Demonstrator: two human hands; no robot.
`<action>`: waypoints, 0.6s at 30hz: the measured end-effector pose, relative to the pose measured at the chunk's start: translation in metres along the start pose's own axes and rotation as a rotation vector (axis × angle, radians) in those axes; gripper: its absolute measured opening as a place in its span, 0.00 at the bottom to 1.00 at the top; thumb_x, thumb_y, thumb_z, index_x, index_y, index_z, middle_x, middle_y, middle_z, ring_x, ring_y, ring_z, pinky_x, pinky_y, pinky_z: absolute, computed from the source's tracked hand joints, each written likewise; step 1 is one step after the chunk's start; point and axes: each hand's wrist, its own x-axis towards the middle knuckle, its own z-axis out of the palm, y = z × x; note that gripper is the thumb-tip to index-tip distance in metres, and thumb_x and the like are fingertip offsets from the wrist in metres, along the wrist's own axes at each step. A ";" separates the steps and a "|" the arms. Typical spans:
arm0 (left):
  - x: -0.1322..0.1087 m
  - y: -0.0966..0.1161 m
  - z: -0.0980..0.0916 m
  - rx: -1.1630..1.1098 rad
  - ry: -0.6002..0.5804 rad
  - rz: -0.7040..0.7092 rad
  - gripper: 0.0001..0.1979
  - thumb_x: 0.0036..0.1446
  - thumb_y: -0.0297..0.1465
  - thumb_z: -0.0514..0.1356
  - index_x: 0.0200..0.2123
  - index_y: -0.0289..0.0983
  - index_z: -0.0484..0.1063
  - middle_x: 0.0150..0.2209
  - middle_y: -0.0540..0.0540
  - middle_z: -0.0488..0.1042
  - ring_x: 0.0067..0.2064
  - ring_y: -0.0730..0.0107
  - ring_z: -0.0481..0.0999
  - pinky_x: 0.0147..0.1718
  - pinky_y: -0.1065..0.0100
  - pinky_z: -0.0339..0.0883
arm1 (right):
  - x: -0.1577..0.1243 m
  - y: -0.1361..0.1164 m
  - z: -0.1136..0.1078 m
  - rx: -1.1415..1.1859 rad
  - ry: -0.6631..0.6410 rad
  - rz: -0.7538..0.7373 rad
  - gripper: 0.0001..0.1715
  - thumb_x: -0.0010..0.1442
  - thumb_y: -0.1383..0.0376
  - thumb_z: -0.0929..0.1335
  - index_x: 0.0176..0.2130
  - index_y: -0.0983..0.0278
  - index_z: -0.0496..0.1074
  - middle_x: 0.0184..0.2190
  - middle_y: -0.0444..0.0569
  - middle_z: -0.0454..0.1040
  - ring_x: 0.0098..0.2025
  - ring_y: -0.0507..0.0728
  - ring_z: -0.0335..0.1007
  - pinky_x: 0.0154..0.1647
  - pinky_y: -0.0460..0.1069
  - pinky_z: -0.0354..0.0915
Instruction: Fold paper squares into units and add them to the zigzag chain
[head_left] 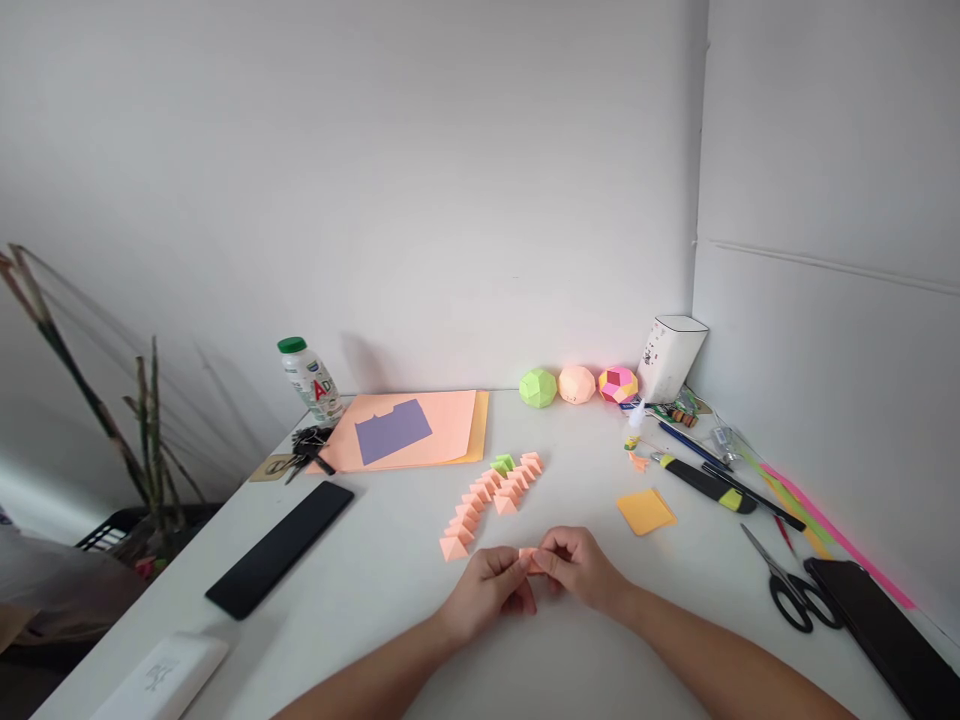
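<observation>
Between my two hands, low over the white table, is a small peach piece of paper (528, 560). My left hand (491, 590) pinches its left side with thumb and fingers, and my right hand (576, 568) pinches the right side. The fingers cover most of the piece, so its folds are hard to make out. Just beyond my hands, two rows of folded peach paper units (471, 508) stand side by side. A few light green folded units (502, 464) sit at their far end. A stack of orange-yellow paper squares (646, 511) lies to the right.
Paper balls (577, 385) line the wall beside a white box (673, 360). On the right lie a glue bottle (634, 425), a utility knife (705, 484), scissors (791, 585) and a black phone (885, 625). Leftward are peach sheets (450, 425), a black bar (281, 548) and a bottle (311, 380).
</observation>
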 end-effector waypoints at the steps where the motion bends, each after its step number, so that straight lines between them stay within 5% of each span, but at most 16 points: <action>1: 0.000 0.000 0.000 0.007 -0.002 0.001 0.24 0.55 0.49 0.52 0.27 0.32 0.70 0.20 0.46 0.74 0.23 0.73 0.66 0.25 0.70 0.60 | 0.000 0.000 0.000 0.007 0.003 0.003 0.19 0.57 0.56 0.66 0.22 0.64 0.61 0.15 0.39 0.61 0.18 0.49 0.59 0.19 0.44 0.54; 18: -0.002 -0.003 0.003 0.075 0.089 0.044 0.21 0.55 0.48 0.53 0.25 0.35 0.64 0.21 0.47 0.74 0.22 0.73 0.66 0.23 0.72 0.59 | -0.001 -0.005 0.002 0.110 0.019 -0.022 0.13 0.56 0.58 0.67 0.28 0.63 0.61 0.21 0.38 0.62 0.20 0.47 0.57 0.21 0.43 0.55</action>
